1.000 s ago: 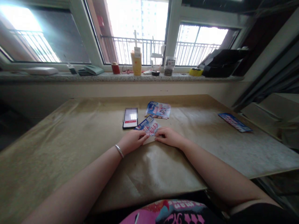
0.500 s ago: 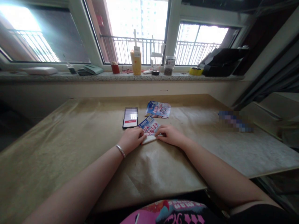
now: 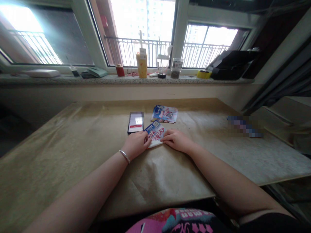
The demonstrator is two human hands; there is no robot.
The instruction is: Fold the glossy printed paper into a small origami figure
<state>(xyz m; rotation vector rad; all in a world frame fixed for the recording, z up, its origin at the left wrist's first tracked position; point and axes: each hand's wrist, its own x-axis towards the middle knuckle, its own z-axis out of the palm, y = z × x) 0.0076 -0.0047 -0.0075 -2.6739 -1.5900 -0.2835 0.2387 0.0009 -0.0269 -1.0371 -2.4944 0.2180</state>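
A blue and red printed leaflet (image 3: pixel 155 132) lies on the brown paper-covered table (image 3: pixel 73 139), its near edge turned up to show the white back. My left hand (image 3: pixel 136 145), with a silver bracelet on the wrist, presses fingers on the leaflet's left side. My right hand (image 3: pixel 176 139) presses fingertips on its right side. Both hands have fingers curled down on the sheet. A phone (image 3: pixel 135 123) with a lit screen lies just left of the leaflet. A small pile of similar leaflets (image 3: pixel 164 114) lies behind it.
A long blue printed strip (image 3: pixel 244 126) lies at the table's right. The stone windowsill (image 3: pixel 60 80) holds an orange drink cup (image 3: pixel 142 65), a red jar (image 3: pixel 119 70), a clear cup (image 3: pixel 176 68), yellow tape (image 3: pixel 203 74) and a black device (image 3: pixel 230 66).
The leaflet's near edge has been folded up, showing its white back. Both hands have shifted slightly away from me along it.
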